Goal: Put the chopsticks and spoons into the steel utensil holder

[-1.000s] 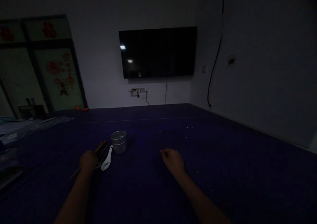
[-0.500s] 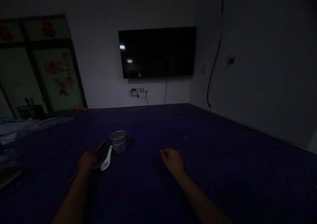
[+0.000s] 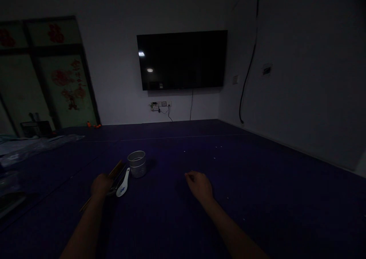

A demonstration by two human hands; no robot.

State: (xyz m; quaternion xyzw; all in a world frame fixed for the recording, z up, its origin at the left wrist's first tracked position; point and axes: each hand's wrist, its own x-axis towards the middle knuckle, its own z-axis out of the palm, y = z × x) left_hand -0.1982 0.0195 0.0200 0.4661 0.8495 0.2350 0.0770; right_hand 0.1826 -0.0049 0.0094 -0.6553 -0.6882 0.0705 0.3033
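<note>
Thin yellowish-brown sticks are tilting slightly more steeply than a second ago; my left hand is curling around them, left of a white, blue-patterned spoon and silver metal cup, well short of the dark blue surface edge along the wall. My right hand is staying loosely curled, showing nothing inside.

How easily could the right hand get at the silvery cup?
Probably yes: nothing visible stands between the right hand and the silvery cup; the white spoon lies to its left. The hand, loosely curled, may need to open.
</note>
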